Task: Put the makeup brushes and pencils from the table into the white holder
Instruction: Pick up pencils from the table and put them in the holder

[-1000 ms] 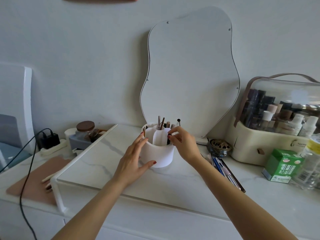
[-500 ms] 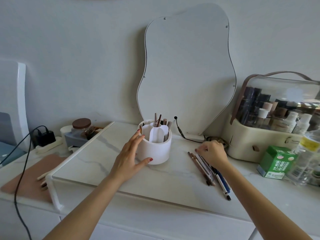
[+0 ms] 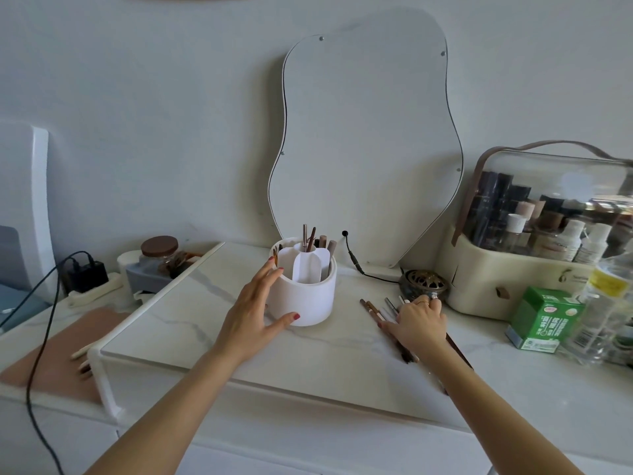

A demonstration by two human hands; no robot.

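Marble-veined white tabletop (image 3: pixel 191 323) fills the lower frame, smooth and pale. At centre stands our round matte white holder (image 3: pixel 306 296), finned dividers inside, several slim sticks upright in it. Our left hand (image 3: pixel 253 313) cups its left wall, fingers spread wide. Right of centre, thin brown and grey pencils (image 3: pixel 375 311) lie in a loose bundle; our right hand (image 3: pixel 419 325) lies flat over them, grip unclear. A wavy-edged mirror (image 3: pixel 366 142) leans on the grey wall behind.
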